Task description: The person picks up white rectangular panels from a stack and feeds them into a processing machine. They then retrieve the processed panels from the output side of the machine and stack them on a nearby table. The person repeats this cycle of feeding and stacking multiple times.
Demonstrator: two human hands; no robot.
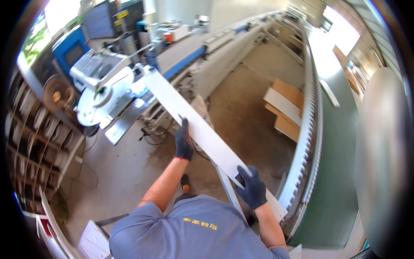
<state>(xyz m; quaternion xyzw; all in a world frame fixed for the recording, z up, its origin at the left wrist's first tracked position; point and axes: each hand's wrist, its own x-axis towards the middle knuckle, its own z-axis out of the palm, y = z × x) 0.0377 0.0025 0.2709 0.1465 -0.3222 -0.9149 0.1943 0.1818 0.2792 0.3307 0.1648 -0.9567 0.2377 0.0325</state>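
A long, narrow white board (pixel 208 137) slants across the view in front of my body, from the edge-tape machine at upper left to the roller rail at lower right. My left hand (pixel 184 141), in a dark glove with a red cuff, grips the board's near edge around its middle. Further down its length, my right hand (pixel 251 188), also gloved, is closed over the board with the fingers curled at the edge. The board's far end reaches the feed side of the edge-banding machine (pixel 181 56). What lies under the board is hidden.
A white reel disc (pixel 102 97) with tape stands at left, beside a monitor (pixel 98 19). Shelves of tape rolls (pixel 49 129) line the far left. A roller rail (pixel 308 129) and green conveyor belt (pixel 330 172) run along the right. Cardboard and panel pieces (pixel 284 105) lie between.
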